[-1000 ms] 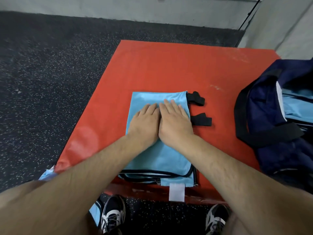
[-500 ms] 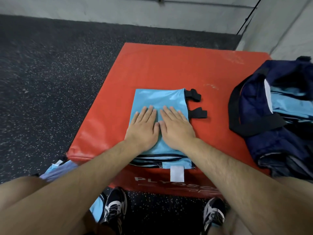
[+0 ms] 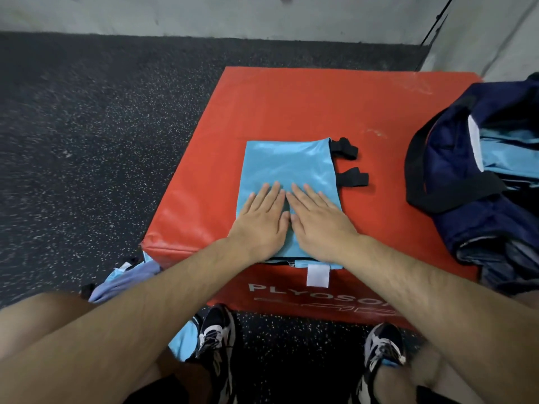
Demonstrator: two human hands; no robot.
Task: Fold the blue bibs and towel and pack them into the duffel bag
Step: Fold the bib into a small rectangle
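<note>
A folded light-blue bib [image 3: 288, 164] lies on the red plyo box [image 3: 291, 106], two black straps [image 3: 348, 163] sticking out on its right and a white label [image 3: 317, 275] hanging over the box's front edge. My left hand [image 3: 262, 220] and my right hand [image 3: 318, 220] lie flat side by side on the bib's near half, fingers straight and pressing it down. The navy duffel bag [image 3: 472, 211] sits open on the box's right side, with light-blue fabric [image 3: 510, 147] inside it.
More light-blue and lilac cloth [image 3: 125, 278] lies on the dark speckled floor at the box's left front corner, by my left knee. My two shoes [image 3: 215, 333] stand in front of the box. A grey wall runs behind.
Both flat hands have slid toward me along the bib, from its middle to its near half. The camera view has shifted, showing more of the box's front face.
</note>
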